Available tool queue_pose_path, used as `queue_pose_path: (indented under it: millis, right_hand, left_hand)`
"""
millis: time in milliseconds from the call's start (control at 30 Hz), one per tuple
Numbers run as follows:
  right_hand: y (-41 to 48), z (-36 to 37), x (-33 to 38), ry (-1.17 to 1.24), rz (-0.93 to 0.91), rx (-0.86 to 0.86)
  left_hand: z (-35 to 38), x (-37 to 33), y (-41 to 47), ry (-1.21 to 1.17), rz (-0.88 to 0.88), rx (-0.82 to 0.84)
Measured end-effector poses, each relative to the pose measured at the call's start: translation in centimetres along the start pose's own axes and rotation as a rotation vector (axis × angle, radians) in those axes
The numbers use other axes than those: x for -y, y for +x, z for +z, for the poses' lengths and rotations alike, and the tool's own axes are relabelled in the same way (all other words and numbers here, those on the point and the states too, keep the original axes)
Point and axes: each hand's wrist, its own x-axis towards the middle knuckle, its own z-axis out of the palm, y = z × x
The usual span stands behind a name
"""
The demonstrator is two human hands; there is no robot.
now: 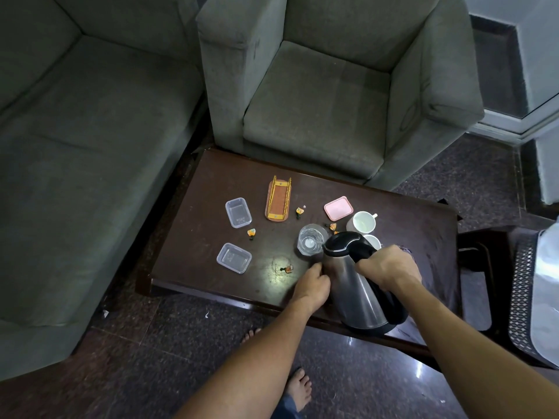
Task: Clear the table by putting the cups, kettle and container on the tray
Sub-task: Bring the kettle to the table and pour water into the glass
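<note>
Two grips control the kettle (348, 285): the right grip (388, 269) wraps its black handle, the left grip (313, 285) rests against its steel wall (clasp indeterminate), and the tilted body, over the tabletop (211, 252) near edge, may spill or strike the adjacent glass (311, 238) and cup (363, 222).

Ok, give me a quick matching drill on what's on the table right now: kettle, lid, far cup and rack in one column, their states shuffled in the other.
Things:
1. kettle
2. lid
3. far cup
4. rack

States:
A. pink, lying flat on the table
B. white, standing open side up
C. steel and black, tilted, handle gripped by the right hand
D. yellow and orange, beside a clear container

Pairs: 1-C, 2-A, 3-B, 4-D
</note>
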Motion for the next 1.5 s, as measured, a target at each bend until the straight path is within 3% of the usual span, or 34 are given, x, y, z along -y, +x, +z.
queue_pose_path:
  millis: [1500]
  right_hand:
    - [0.13,0.40,-0.02,-0.012,0.004,0.010]
  left_hand:
    - [-0.02,0.20,0.19,0.002,-0.008,0.005]
